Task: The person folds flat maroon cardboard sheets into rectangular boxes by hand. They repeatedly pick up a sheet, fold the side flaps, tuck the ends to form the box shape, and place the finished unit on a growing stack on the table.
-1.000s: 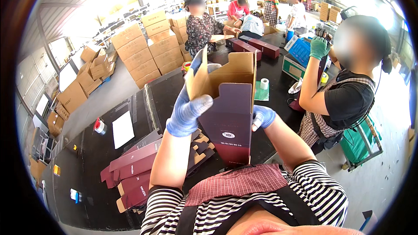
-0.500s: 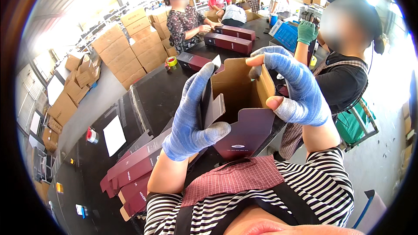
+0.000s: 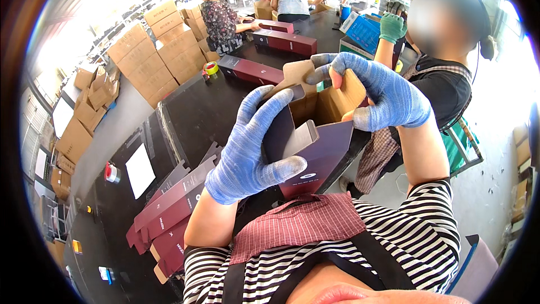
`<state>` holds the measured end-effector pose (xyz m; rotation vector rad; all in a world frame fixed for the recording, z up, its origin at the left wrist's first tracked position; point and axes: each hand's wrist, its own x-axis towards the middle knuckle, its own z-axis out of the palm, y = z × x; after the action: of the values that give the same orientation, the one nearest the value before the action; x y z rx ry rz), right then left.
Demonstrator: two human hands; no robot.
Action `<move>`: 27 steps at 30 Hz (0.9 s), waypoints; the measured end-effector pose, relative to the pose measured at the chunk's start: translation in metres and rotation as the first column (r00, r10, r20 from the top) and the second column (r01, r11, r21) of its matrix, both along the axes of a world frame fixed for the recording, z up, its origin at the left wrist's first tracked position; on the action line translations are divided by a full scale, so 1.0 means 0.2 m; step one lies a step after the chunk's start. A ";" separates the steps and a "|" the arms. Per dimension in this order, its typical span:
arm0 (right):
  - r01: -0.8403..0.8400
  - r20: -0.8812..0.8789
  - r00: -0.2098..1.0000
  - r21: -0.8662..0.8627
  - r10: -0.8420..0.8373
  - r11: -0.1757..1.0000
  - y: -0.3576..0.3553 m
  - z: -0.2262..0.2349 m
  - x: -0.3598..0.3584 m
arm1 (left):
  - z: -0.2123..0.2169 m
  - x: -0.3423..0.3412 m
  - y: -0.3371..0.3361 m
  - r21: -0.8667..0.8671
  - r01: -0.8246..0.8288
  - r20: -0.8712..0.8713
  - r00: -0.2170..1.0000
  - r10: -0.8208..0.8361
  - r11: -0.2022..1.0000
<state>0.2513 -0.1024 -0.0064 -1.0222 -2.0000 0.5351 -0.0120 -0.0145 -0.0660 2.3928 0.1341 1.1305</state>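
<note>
An open-topped, dark maroon and purple carton [image 3: 322, 160] with brown cardboard inside stands upright in front of my chest. My left hand [image 3: 244, 149], in a blue knitted glove with grey fingertips, holds its left side, the thumb across the near side and the fingers by a left flap. Over the right side, my gloved right hand [image 3: 391, 98] grips the brown right flap [image 3: 350, 91], fingers at the far edge and thumb at the near corner. The far flap [image 3: 298, 73] stands up; a small near-left flap [image 3: 302, 135] sticks up too. The carton's bottom is hidden.
Flat maroon cartons [image 3: 169, 211] lie left of me on the black table [image 3: 194, 112]. Closed maroon boxes [image 3: 284, 42] and a yellow tape roll [image 3: 211, 68] are farther off. A co-worker's green glove [image 3: 392, 28] is at right, near a blue box [image 3: 363, 31]. Brown cartons [image 3: 132, 50] are stacked behind.
My right fingers have moved to the far right corner, and the right flap leans further inward. My left fingers have shifted onto the left flap. A person at the back has straightened up somewhat.
</note>
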 end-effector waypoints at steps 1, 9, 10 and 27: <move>0.001 0.021 1.000 0.034 -0.002 0.999 0.01 -0.01 0.00 | 0.01 -0.01 0.00 0.021 -0.003 -0.014 1.000 0.003 1.000; -0.090 0.036 0.996 0.110 0.087 0.990 0.06 -0.03 0.02 | 0.03 -0.02 0.00 0.049 -0.053 -0.050 0.997 0.056 0.997; -0.082 0.066 0.995 0.072 0.077 0.994 0.04 -0.01 0.01 | 0.04 -0.03 0.00 0.068 -0.056 -0.064 0.996 0.060 0.996; -0.167 -0.135 0.976 0.021 0.169 0.986 -0.01 -0.11 -0.03 | 0.03 -0.05 -0.06 0.105 -0.039 -0.050 0.998 0.045 0.994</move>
<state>0.2461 -0.1042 -0.0282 -0.7927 -1.9743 0.6681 -0.0218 -0.0257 -0.0599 2.5233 0.1467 1.1199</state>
